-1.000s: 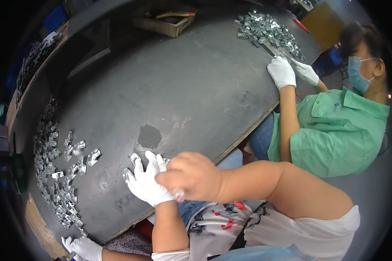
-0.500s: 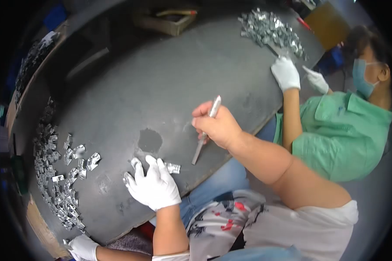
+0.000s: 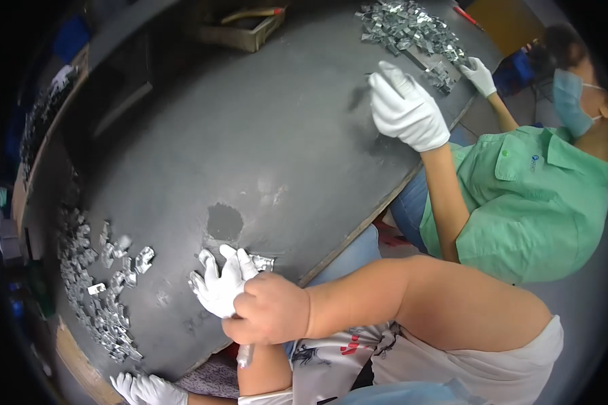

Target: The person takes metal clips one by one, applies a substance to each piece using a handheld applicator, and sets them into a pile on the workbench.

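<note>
My left hand [image 3: 219, 287], in a white glove, rests on the dark tabletop with its fingers spread. A shiny metal piece [image 3: 263, 262] lies at its right-hand fingers; part of it is covered by them. Bare and closed, my right hand [image 3: 270, 309] is wrapped round a slim tool [image 3: 245, 355], whose silvery handle end sticks out below the fist. The tool's other end is hidden. Both hands overlap in view, near the front edge of the table.
Loose metal pieces [image 3: 108, 317] lie at the left. Another metal pile [image 3: 412, 30] is at the upper right, beside a co-worker's gloved hands [image 3: 409, 111]. A tray [image 3: 250, 30] with a curved tool stands at the back. Another person's gloved hand [image 3: 148, 390] is at the lower left.
My right hand swung out to the right with the tool, then came back beside my left hand. The co-worker's nearer hand has lifted away from their pile.
</note>
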`<state>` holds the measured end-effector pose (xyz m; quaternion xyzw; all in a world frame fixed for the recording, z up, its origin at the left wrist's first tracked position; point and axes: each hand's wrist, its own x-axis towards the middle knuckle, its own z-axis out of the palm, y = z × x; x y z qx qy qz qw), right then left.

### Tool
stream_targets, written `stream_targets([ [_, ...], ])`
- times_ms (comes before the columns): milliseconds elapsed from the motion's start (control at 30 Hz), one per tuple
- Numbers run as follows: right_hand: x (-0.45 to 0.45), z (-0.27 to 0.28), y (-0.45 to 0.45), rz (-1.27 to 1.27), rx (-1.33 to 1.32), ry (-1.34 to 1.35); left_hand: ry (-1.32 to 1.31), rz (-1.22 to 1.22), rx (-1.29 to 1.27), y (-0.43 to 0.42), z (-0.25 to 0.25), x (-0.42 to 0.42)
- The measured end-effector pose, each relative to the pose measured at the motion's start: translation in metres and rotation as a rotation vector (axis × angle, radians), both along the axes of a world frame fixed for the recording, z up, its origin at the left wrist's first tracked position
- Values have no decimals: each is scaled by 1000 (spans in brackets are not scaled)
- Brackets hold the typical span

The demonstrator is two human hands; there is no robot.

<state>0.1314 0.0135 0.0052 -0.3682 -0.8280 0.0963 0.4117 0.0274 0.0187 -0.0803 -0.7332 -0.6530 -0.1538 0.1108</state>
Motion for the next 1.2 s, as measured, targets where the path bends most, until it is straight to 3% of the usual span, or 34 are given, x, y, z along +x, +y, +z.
stream_targets([
  [67,2,1,-1,10,-2,1,6,14,-58,2,7,0],
  [100,13,-1,-2,-1,-130,-3,-18,33,-82,3,10,1],
  [167,41,-1,3,-209,-125,287,-84,79,-107,4,28,10],
  [233,73,-1,2,-341,-59,227,-146,104,-97,5,35,15],
  [333,94,-17,-9,-426,-203,429,-133,46,-24,4,33,12],
  [400,96,-24,-7,-453,-259,547,26,-58,-28,18,50,4],
  [433,97,-25,-8,-473,-288,603,-373,24,-96,24,47,-12],
  [467,96,-25,-7,-491,-293,639,-192,109,-16,29,47,-35],
  [500,93,-25,-4,-503,-295,677,-161,418,-41,31,54,-43],
  [533,91,-25,1,-511,-297,716,55,287,269,24,61,-39],
  [600,87,-20,15,-545,-446,686,-187,183,-108,9,75,-8],
  [633,86,-9,26,-557,-569,663,-38,4,-8,0,58,-1],
  [667,89,0,38,-567,-687,636,-60,-32,-38,-6,54,11],
  [800,119,21,80,-732,-1025,44,-32,-1,-43,-12,45,21],
  [967,124,4,96,-870,-1075,-37,-32,25,-93,-2,51,24],
  [1067,94,-11,93,-734,-951,-215,-46,13,-84,-3,47,21],
  [1200,47,-16,54,-325,-676,-446,-78,19,-95,-1,46,20],
])
